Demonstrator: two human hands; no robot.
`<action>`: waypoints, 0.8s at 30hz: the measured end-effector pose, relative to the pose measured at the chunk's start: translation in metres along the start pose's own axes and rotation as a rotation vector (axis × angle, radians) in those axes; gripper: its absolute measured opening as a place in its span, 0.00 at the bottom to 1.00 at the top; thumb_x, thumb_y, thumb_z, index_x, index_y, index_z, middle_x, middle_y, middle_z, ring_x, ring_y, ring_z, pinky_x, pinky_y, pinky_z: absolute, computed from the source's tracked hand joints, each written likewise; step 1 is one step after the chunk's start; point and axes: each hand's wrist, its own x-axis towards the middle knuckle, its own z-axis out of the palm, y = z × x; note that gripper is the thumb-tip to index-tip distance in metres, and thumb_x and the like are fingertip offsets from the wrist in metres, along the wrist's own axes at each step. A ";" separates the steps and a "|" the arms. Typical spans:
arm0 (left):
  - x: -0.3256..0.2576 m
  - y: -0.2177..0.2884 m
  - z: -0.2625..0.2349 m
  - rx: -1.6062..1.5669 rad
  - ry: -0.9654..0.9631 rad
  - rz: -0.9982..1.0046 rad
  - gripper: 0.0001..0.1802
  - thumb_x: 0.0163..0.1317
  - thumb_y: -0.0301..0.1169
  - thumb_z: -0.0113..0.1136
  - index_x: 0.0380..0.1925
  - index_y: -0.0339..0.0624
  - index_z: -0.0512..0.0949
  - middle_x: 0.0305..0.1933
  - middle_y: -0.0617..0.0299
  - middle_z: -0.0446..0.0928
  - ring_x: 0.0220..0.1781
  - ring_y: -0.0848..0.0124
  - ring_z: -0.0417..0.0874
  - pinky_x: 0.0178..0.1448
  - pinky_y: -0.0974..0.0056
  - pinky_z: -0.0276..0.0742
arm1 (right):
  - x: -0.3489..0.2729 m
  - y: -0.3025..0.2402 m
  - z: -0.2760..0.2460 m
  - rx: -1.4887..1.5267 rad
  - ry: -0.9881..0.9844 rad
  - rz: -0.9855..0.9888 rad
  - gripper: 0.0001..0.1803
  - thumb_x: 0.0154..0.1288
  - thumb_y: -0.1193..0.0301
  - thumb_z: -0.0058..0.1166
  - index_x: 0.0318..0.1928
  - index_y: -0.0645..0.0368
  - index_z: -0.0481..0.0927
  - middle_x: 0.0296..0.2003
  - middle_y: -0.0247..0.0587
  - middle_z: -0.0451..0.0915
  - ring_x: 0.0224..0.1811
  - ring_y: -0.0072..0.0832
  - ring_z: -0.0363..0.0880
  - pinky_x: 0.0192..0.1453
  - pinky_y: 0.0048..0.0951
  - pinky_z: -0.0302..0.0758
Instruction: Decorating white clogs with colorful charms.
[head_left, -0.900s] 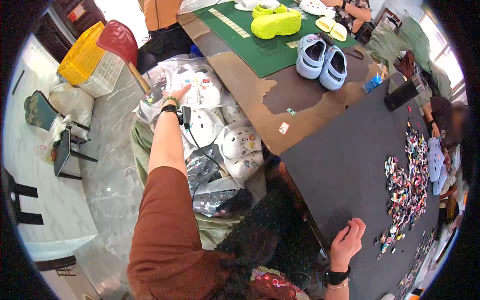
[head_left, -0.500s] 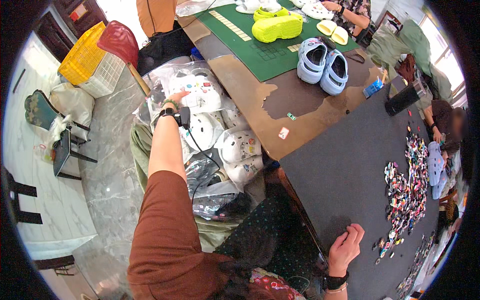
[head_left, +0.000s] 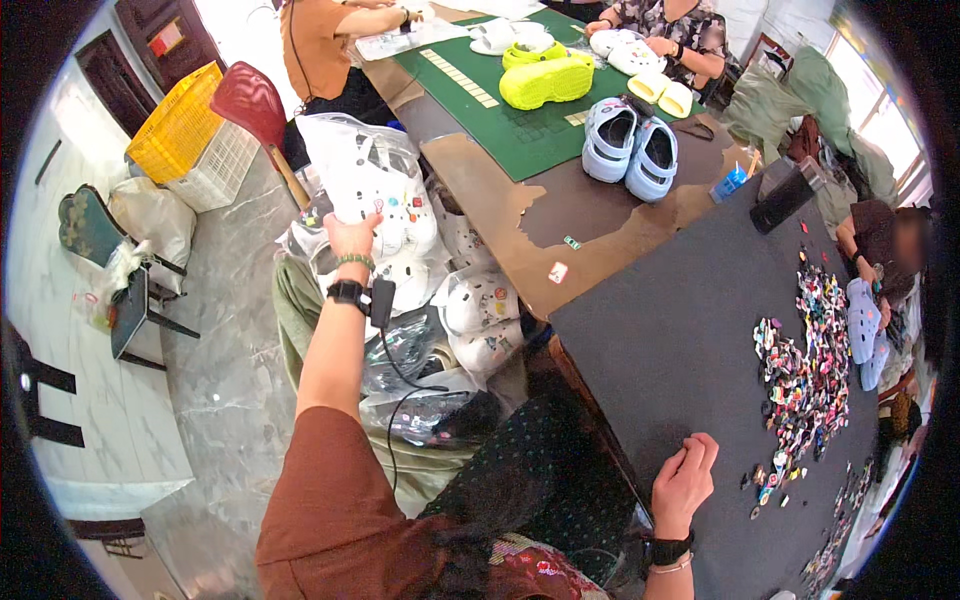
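My left hand (head_left: 352, 238) is closed on a clear plastic bag (head_left: 345, 135) holding white clogs (head_left: 405, 205) with colourful charms, and the bag stands raised. Below it more bagged white clogs (head_left: 482, 310) lie in a heap, beside a clear bag with dark contents (head_left: 430, 415). At the near edge of the black table my right hand (head_left: 685, 485) rests with its fingers loosely curled in, and nothing shows in it. A large spread of small colourful shoe charms (head_left: 805, 370) lies to the right of that hand.
Light-blue clogs (head_left: 630, 150) and lime-green clogs (head_left: 545, 80) stand on the far table, near a green mat (head_left: 470, 120). A black cylinder (head_left: 787, 200) stands at the black table's far corner. Co-workers sit around. A red chair (head_left: 250, 105) and yellow crate (head_left: 175, 120) are at left.
My left hand has closed on the bag of white clogs and drawn it up and toward me. The view has shifted slightly. My right hand stays in place on the table.
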 end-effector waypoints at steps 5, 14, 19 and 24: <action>-0.019 -0.002 -0.086 -0.181 0.003 0.079 0.37 0.35 0.29 0.77 0.48 0.34 0.68 0.44 0.50 0.77 0.45 0.61 0.80 0.53 0.60 0.74 | -0.004 -0.005 0.000 0.006 0.019 -0.045 0.08 0.63 0.77 0.46 0.43 0.62 0.72 0.48 0.47 0.72 0.41 0.48 0.78 0.37 0.42 0.77; -0.114 0.088 -0.188 -0.913 -0.620 -0.127 0.25 0.55 0.25 0.62 0.54 0.31 0.70 0.51 0.53 0.78 0.50 0.62 0.81 0.52 0.58 0.78 | 0.004 -0.001 -0.005 0.129 0.084 -0.069 0.09 0.61 0.74 0.49 0.43 0.58 0.73 0.45 0.44 0.75 0.38 0.45 0.79 0.36 0.40 0.79; -0.207 0.142 -0.159 -1.091 -0.856 -0.276 0.22 0.65 0.32 0.55 0.57 0.33 0.70 0.57 0.55 0.76 0.58 0.62 0.77 0.64 0.57 0.71 | 0.007 0.027 0.013 0.499 0.324 -0.041 0.08 0.56 0.79 0.53 0.37 0.57 0.75 0.40 0.43 0.76 0.40 0.44 0.79 0.40 0.36 0.77; -0.308 0.178 -0.113 -1.172 -1.125 -0.406 0.23 0.65 0.31 0.55 0.58 0.34 0.69 0.59 0.55 0.75 0.59 0.60 0.77 0.63 0.55 0.74 | -0.021 0.041 -0.010 0.796 0.331 0.054 0.08 0.56 0.80 0.55 0.38 0.59 0.76 0.37 0.45 0.78 0.38 0.40 0.79 0.40 0.33 0.76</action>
